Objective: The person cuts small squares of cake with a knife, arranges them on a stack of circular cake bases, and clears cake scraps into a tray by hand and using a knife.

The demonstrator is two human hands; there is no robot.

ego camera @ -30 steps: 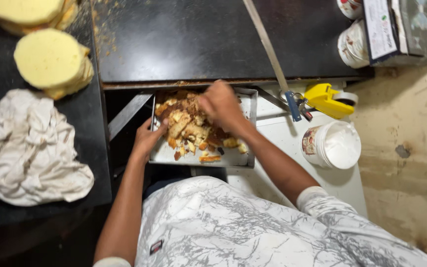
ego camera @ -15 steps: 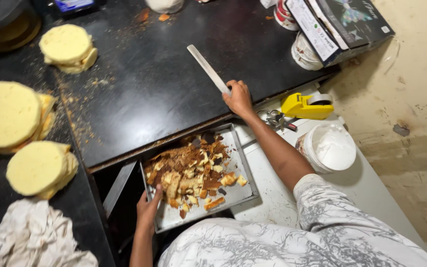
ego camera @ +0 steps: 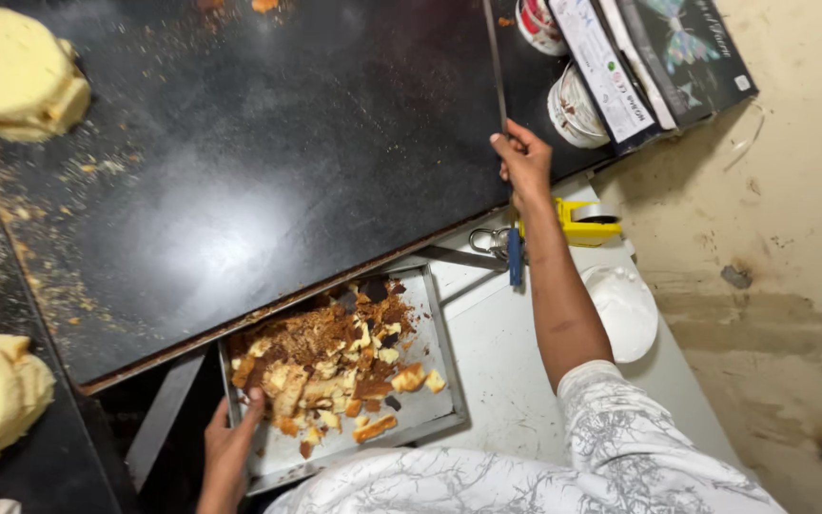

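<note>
Left hand (ego camera: pixel 228 447) gripping rim of metal tray (ego camera: pixel 430 405), held below dark surface (ego camera: pixel 268 171) edge. Right hand (ego camera: pixel 523 162) closed on long scraper blade (ego camera: pixel 495 67). Crumb-laden, stiff, likely tippy; best supported near middle.

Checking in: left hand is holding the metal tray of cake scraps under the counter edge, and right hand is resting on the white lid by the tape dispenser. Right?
Not quite. In the head view the right hand is not on the white lid; it grips the long knife up on the black counter. The rest holds: the left hand holds the metal tray of cake scraps under the counter edge.
</note>
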